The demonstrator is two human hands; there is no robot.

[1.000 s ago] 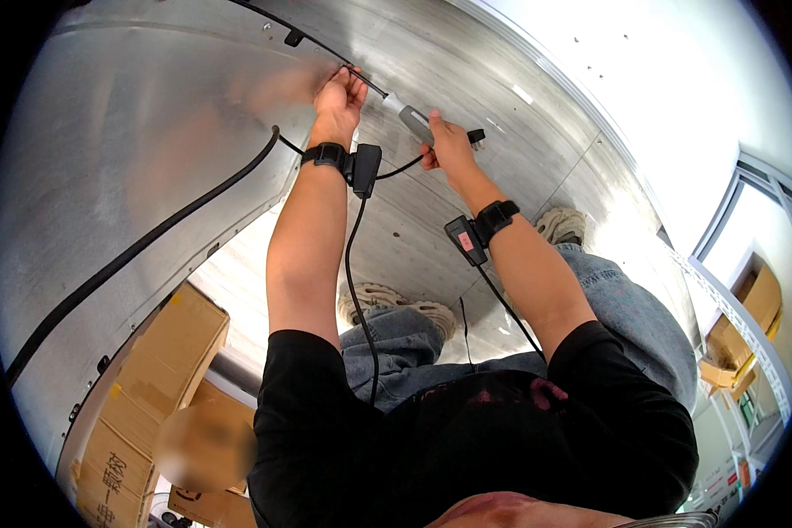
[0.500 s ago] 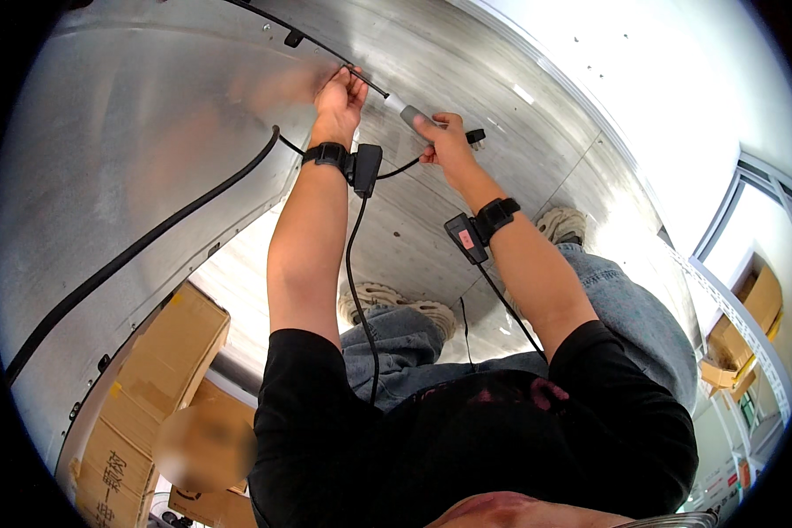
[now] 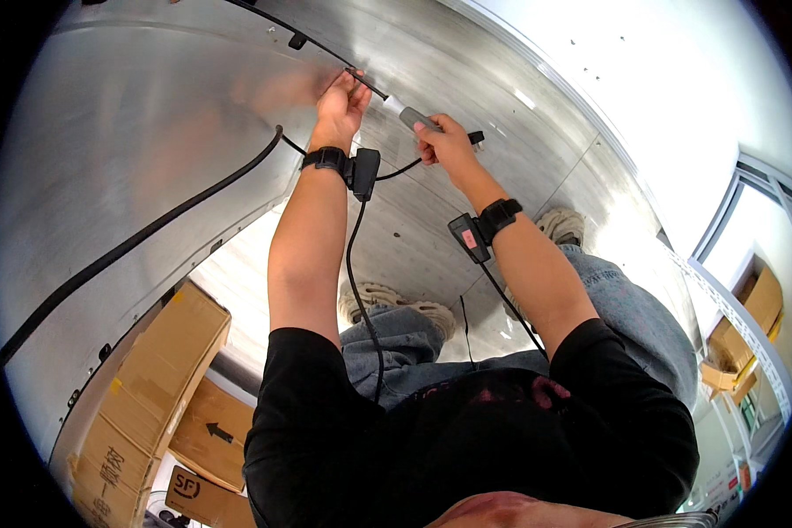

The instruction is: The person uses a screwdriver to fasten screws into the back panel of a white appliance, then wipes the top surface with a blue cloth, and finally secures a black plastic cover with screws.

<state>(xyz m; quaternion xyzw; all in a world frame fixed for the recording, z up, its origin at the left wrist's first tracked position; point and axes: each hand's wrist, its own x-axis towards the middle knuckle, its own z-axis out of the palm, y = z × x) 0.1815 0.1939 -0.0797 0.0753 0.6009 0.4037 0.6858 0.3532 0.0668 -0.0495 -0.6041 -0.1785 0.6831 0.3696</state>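
My right hand (image 3: 449,145) is wrapped round the grey handle of a screwdriver-like tool (image 3: 418,120), white at its front. From that white end a thin dark shaft points up and left toward the edge of a large metal panel (image 3: 176,132). Up against that edge, by the shaft's far end, is my left hand (image 3: 343,101), its fingers curled. Whatever its fingertips pinch is too small to make out. A small dark block (image 3: 476,137) shows just beyond my right hand. Each wrist carries a black strap with a small black box and a cable.
A thick black cable (image 3: 141,236) runs across the metal panel. Cardboard boxes (image 3: 154,378) stand at the lower left. Below my arms are grey plank flooring (image 3: 405,224) and my shoes (image 3: 561,226). Along the right rises a white wall (image 3: 678,97), with a further carton (image 3: 748,330) there.
The fingers of my right hand have shifted slightly on the tool's handle. My left hand stays at the panel edge, with its fingers a little moved.
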